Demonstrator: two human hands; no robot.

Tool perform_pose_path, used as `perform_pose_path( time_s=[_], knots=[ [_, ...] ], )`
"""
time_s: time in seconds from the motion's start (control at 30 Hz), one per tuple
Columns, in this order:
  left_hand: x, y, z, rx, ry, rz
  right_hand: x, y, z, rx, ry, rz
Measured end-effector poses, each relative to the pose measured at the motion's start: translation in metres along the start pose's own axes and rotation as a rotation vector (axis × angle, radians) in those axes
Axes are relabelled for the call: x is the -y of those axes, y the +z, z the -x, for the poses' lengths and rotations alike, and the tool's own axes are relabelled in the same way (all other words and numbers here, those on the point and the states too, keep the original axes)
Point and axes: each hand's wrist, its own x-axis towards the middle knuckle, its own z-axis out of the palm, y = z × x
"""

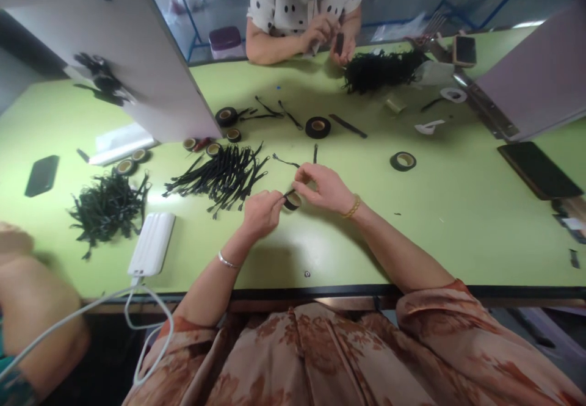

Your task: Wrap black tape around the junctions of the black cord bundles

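My left hand is closed, its fingertips pinching one end of a short dark piece. My right hand has thumb and forefinger pressed together at the other end of that piece. Just beneath the fingertips is a roll of black tape, partly hidden by them. A thin black cable and a short black strip lie beyond my right hand. Left of my hands spreads a pile of short black cables with looped ends.
A white power bank with a cable lies at the left, near another black pile. Tape rolls dot the green table. A phone lies right. Across sits a person; another person's arm is at left.
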Motion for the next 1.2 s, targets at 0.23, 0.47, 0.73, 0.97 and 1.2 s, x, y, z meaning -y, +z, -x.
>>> perform_pose_path(
  time_s=[0.23,0.47,0.73,0.97,1.2],
  knots=[
    [-0.005,0.000,0.001,0.046,0.297,-0.294,0.005,0.011,-0.001,0.216,0.321,0.096],
    [-0.016,-0.003,0.003,0.021,0.326,-0.332,0.010,0.010,-0.003,0.279,0.378,-0.178],
    [-0.013,0.014,0.006,0.074,0.332,-0.421,0.012,0.036,0.003,-0.076,0.576,-0.541],
    [-0.020,0.015,0.010,0.154,0.003,-0.361,0.008,0.041,0.005,-0.295,0.469,-0.896],
    [-0.014,0.015,0.006,0.139,-0.250,0.090,0.003,0.030,0.011,-0.190,0.224,-0.948]
  ],
)
